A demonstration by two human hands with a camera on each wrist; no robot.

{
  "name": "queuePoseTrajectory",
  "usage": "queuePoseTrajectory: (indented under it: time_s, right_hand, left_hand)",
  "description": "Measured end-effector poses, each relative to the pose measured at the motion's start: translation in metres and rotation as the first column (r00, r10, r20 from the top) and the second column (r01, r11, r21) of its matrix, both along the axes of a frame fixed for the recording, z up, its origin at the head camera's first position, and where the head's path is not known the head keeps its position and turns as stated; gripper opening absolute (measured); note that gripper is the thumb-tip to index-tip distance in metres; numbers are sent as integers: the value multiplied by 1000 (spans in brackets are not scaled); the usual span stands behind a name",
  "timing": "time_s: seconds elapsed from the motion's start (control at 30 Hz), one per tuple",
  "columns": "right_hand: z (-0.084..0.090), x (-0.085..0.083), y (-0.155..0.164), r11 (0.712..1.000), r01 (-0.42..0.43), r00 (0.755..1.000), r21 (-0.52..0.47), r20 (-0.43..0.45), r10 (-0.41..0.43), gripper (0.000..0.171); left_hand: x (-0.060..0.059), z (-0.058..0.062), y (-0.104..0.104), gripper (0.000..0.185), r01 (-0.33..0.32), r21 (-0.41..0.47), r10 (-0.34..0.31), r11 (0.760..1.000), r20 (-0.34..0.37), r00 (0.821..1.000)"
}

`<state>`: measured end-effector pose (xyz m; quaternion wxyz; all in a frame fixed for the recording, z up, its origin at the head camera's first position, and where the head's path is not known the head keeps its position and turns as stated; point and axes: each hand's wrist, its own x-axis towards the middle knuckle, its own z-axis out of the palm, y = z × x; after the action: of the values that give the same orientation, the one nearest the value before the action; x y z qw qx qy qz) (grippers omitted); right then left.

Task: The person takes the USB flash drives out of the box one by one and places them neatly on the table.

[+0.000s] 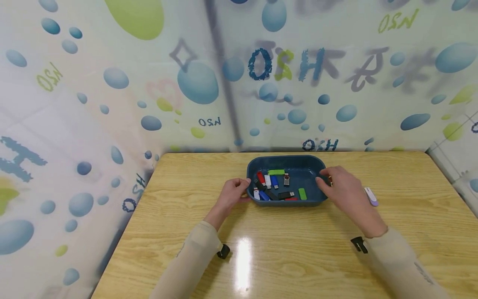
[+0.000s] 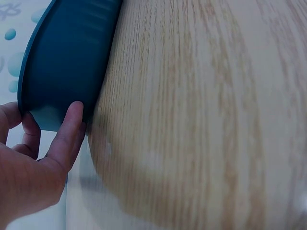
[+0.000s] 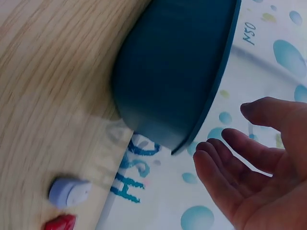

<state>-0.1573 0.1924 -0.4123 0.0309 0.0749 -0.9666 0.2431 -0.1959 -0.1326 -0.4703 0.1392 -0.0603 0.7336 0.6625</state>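
A dark blue oblong plastic tray (image 1: pixel 306 182) sits on the table, holding several USB sticks in red, green, blue, white and black. At its left end my left hand (image 1: pixel 233 193) grips the wall, thumb at the rim and the other fingers lower on the outside. My right hand (image 1: pixel 345 193) is by the tray's right end, its thumb and fingers apart and loosely bent. In the right wrist view this hand (image 3: pixel 259 167) has nothing between its fingers, and a gap shows between the fingertips and the tray's rim.
A white and lilac USB stick (image 1: pixel 371 196) lies on the wooden table (image 1: pixel 186 182) right of the right hand. Near it, a small red object (image 3: pixel 60 223) shows in the right wrist view. A patterned curtain (image 1: pixel 198 83) hangs behind the table's back edge.
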Motion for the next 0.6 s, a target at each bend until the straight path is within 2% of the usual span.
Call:
queuePoseTrajectory:
  time_s: [0.23, 0.6]
  right_hand:
    - [-6, -6, -13, 999, -16, 1000, 29, -8, 16, 36]
    - [-13, -16, -30, 995, -87, 996, 56, -20, 89, 28]
  left_hand:
    - [0, 0, 0, 32, 0, 4, 0, 1000, -3, 1000]
    - [1, 0, 0, 33, -1, 0, 1, 1000, -3, 1000]
